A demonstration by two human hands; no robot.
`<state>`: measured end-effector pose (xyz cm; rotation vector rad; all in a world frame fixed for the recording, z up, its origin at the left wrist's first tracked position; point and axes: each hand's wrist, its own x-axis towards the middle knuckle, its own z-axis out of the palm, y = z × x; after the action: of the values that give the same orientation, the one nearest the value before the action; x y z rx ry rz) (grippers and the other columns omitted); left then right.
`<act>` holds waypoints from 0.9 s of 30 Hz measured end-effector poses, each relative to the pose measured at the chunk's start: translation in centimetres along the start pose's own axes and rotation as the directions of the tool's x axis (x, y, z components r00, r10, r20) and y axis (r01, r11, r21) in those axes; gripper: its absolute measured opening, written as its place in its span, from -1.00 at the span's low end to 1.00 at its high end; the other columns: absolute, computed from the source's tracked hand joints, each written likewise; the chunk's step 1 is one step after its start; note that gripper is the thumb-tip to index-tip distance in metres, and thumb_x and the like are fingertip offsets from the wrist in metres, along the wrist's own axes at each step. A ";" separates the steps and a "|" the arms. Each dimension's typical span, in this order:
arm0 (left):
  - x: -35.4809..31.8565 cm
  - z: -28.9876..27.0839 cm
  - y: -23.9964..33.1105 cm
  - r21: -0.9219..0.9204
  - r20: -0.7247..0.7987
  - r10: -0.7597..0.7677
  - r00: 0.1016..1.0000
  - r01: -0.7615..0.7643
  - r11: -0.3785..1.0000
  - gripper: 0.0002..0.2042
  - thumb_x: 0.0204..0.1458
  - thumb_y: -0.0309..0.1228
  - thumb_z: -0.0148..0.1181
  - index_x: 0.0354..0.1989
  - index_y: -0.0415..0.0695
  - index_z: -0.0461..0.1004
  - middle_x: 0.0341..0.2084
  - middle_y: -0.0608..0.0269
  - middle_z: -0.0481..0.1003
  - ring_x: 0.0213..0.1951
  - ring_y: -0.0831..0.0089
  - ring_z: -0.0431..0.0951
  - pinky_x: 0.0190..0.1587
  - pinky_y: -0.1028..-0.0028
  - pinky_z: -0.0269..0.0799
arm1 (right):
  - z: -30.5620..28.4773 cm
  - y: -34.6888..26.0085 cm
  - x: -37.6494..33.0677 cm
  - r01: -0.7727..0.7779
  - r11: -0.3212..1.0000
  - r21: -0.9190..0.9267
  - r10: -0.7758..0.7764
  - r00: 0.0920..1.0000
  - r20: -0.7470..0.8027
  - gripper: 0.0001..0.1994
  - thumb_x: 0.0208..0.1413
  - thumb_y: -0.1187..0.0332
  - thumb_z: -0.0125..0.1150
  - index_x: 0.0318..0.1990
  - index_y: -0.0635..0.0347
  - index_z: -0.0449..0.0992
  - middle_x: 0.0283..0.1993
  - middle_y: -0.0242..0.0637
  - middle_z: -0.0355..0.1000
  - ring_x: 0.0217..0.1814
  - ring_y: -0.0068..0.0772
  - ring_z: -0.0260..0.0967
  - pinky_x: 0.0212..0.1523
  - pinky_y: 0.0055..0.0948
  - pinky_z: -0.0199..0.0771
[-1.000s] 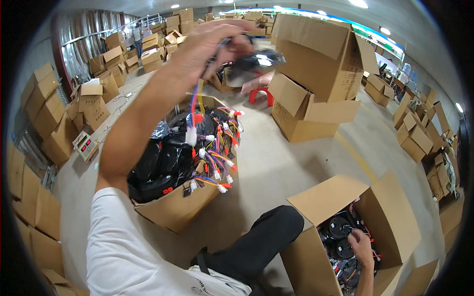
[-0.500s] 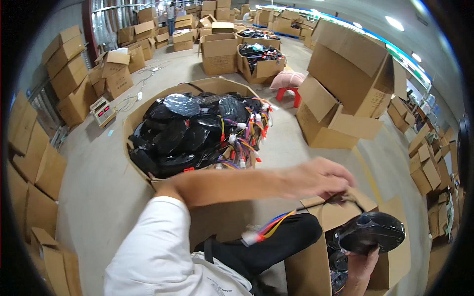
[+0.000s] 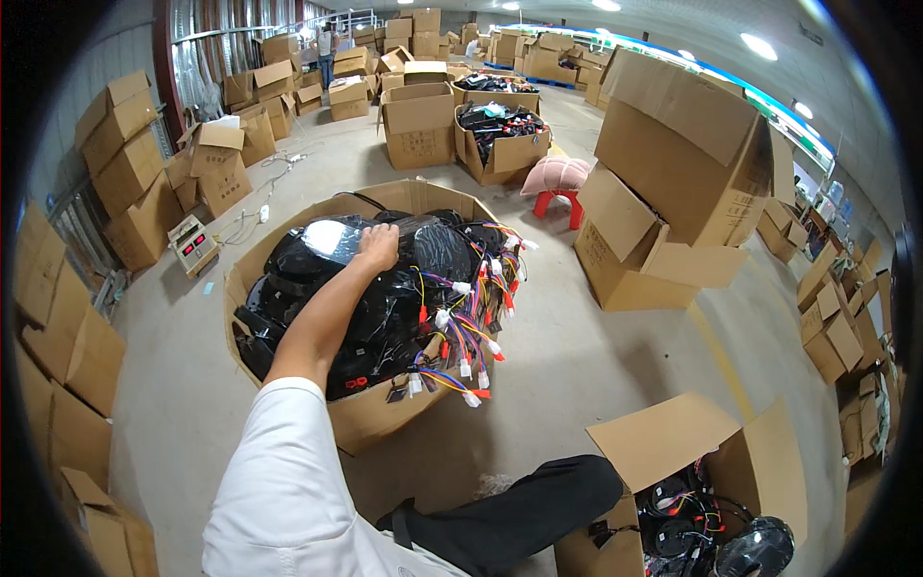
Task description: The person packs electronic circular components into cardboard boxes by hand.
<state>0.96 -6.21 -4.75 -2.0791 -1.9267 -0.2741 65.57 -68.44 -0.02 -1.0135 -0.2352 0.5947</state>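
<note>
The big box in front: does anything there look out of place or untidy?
Yes. Coloured wires spill over the right rim of the big box and hang outside. The left hand rests on the black wrapped parts heaped above the rim. Nothing looks broken.

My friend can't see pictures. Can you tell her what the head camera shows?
A person's left hand rests on shiny black wrapped parts with colourful wires, piled in a big open cardboard box. More boxes and a pink stool stand around the warehouse floor.
</note>
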 end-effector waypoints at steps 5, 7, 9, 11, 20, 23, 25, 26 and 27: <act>1.2 -0.6 1.0 -0.058 -0.061 -0.079 0.995 0.076 0.995 -0.75 0.10 -0.32 0.22 -0.09 -0.14 0.48 -0.13 -0.01 0.58 -0.02 0.06 0.61 0.03 0.10 0.50 | 0.5 0.4 -0.3 -0.062 0.986 -0.152 0.043 0.992 -0.121 -0.31 0.10 -0.05 0.37 0.26 0.21 0.38 0.24 -0.10 0.41 0.28 -0.05 0.35 0.32 -0.08 0.37; 1.9 -2.7 1.6 -0.238 -0.118 -0.189 0.975 0.157 0.958 -0.70 0.10 -0.20 0.26 -0.14 -0.17 0.48 -0.20 -0.10 0.60 -0.11 -0.05 0.64 -0.03 0.01 0.52 | 0.3 0.5 -0.5 -0.086 0.974 -0.208 0.060 0.990 -0.128 -0.30 0.11 -0.05 0.36 0.28 0.20 0.36 0.24 -0.09 0.40 0.27 -0.06 0.35 0.29 -0.09 0.41; 3.4 -5.6 0.7 -0.502 -0.204 -0.376 0.904 0.233 0.833 -0.50 0.06 -0.05 0.27 -0.09 -0.30 0.47 -0.15 -0.26 0.58 -0.06 -0.19 0.59 -0.02 -0.01 0.49 | -0.2 0.8 -0.3 -0.028 0.971 -0.237 0.013 0.998 -0.065 -0.39 0.18 0.08 0.31 0.28 0.23 0.36 0.24 -0.09 0.41 0.25 -0.06 0.39 0.26 -0.10 0.45; 5.3 -8.8 -0.7 -0.656 -0.203 -0.528 0.825 0.286 0.699 -0.43 -0.01 -0.02 0.31 -0.12 -0.38 0.53 -0.17 -0.33 0.58 -0.05 -0.17 0.60 0.01 0.07 0.50 | 0.5 0.9 -0.4 0.043 0.972 -0.229 -0.042 0.999 0.009 -0.48 0.24 0.30 0.25 0.30 0.27 0.32 0.23 -0.07 0.42 0.21 -0.05 0.42 0.24 -0.10 0.49; 3.7 -20.7 -2.7 -0.412 -0.388 -0.342 0.856 0.171 0.895 -0.54 -0.07 -0.07 0.32 -0.17 -0.23 0.55 -0.27 -0.17 0.62 -0.18 -0.08 0.64 -0.11 0.08 0.52 | 0.8 1.1 -0.3 0.045 0.965 -0.259 -0.021 0.995 0.096 -0.47 0.20 0.50 0.22 0.33 0.25 0.29 0.22 -0.03 0.41 0.18 -0.05 0.43 0.19 -0.10 0.52; 3.3 -23.0 -2.9 -0.401 -0.482 -0.278 0.831 0.072 0.913 -0.54 -0.05 -0.05 0.34 -0.18 -0.24 0.57 -0.28 -0.16 0.62 -0.19 -0.05 0.64 -0.12 0.08 0.52 | 0.3 0.9 -0.1 -0.041 0.956 -0.291 0.055 0.998 0.039 -0.48 0.20 0.50 0.22 0.32 0.26 0.30 0.21 -0.03 0.42 0.16 -0.05 0.45 0.18 -0.09 0.52; 2.9 -24.4 -1.9 -0.391 -0.498 -0.263 0.827 0.057 0.919 -0.54 -0.05 -0.04 0.34 -0.18 -0.23 0.57 -0.28 -0.15 0.62 -0.20 -0.05 0.65 -0.13 0.09 0.52 | 0.4 0.9 -0.2 -0.036 0.952 -0.302 0.055 0.997 0.056 -0.49 0.20 0.50 0.22 0.31 0.27 0.31 0.21 -0.04 0.42 0.16 -0.05 0.45 0.17 -0.08 0.52; 3.0 -24.9 -1.5 -0.392 -0.524 -0.249 0.814 0.030 0.920 -0.53 -0.03 -0.03 0.33 -0.16 -0.23 0.57 -0.28 -0.15 0.62 -0.20 -0.05 0.64 -0.13 0.09 0.52 | 0.7 1.0 -0.2 -0.026 0.951 -0.310 0.053 0.996 0.077 -0.50 0.20 0.49 0.22 0.30 0.27 0.32 0.20 -0.04 0.43 0.15 -0.05 0.46 0.17 -0.07 0.52; 2.9 -25.2 -1.0 -0.392 -0.550 -0.236 0.801 0.002 0.920 -0.52 -0.02 -0.02 0.32 -0.14 -0.22 0.58 -0.28 -0.14 0.62 -0.20 -0.05 0.64 -0.13 0.09 0.51 | 1.0 1.0 -0.2 -0.030 0.949 -0.313 0.056 0.996 0.074 -0.50 0.20 0.49 0.22 0.30 0.27 0.32 0.20 -0.04 0.43 0.15 -0.05 0.46 0.17 -0.07 0.52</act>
<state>1.67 -11.93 20.01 -1.7524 -1.6922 -1.2514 64.55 -67.46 -0.35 -1.3036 -0.3898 0.6530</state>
